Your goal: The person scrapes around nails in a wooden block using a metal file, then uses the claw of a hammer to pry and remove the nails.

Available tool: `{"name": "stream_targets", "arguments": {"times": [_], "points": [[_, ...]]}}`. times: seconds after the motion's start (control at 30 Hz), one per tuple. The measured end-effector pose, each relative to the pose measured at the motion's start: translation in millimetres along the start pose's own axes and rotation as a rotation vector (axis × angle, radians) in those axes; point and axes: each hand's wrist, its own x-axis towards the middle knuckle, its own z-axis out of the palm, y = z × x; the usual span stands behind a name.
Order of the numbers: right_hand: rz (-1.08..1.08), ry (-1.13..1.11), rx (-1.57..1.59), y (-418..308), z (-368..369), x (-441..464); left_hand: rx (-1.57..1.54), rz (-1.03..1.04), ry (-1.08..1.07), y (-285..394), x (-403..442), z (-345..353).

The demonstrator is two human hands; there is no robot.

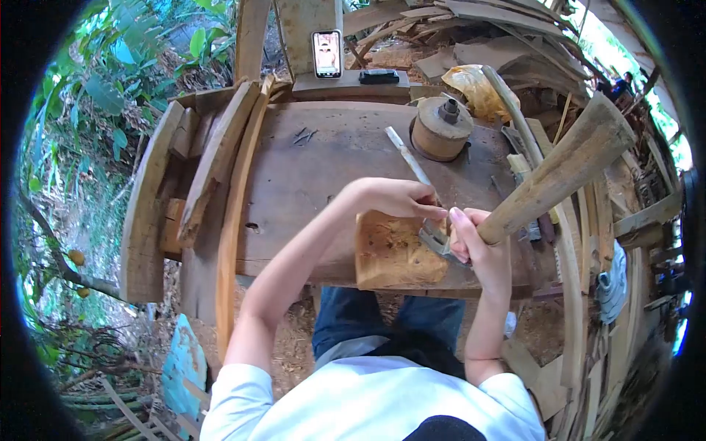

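My right hand (482, 242) is wrapped round the lower end of a thick wooden handle (559, 165), which slants up to the right towards the camera. Curved grey metal (435, 239) shows just below my fingers, over a squared wooden block (393, 253) at the bench's near edge. Close beside it, my left hand (401, 198) has its fingers pinched together at the metal; what they hold is hidden. A thin pale rod (407, 156) runs from beyond my left hand down behind its fingers. I cannot tell whether the rod joins the metal.
The wooden bench (309, 169) carries a round wooden piece with a metal spindle (441, 128) and some nails (304, 137). A phone (327, 54) leans on a post at the back. Long boards (243, 198) stand at the left; more timber (570, 257) crowds the right.
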Motion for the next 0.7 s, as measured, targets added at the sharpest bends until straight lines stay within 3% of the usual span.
{"name": "stream_targets", "arguments": {"times": [0.2,0.3,0.33,0.4,0.43,0.47,0.57,0.7], "points": [[0.027,-0.042,0.008,-2.5,-2.9,2.2,-0.157,0.154,-0.022,-15.6,-6.1,7.4],[0.022,-0.082,-0.017,-1.2,-8.8,4.9,0.174,0.136,0.307,2.6,-9.3,28.6],[0.009,-0.098,-0.025,0.6,-8.9,4.9,0.164,0.134,0.298,8.3,-9.8,30.8],[0.026,-0.055,-0.028,-0.6,-5.7,3.5,0.334,-0.007,0.494,13.6,-10.4,30.8],[0.035,-0.016,-0.036,-1.5,-4.2,2.0,0.402,0.015,0.664,10.2,-8.9,33.5],[0.049,-0.007,-0.03,-1.6,-3.2,1.5,0.397,0.014,0.648,9.6,-8.2,34.2],[0.011,0.019,-0.062,-1.5,-3.8,2.3,0.435,-0.063,0.858,5.9,-2.8,35.0],[-0.012,-0.032,-0.1,-1.3,-10.5,6.7,0.398,-0.06,0.881,9.6,-3.6,33.5]]}}
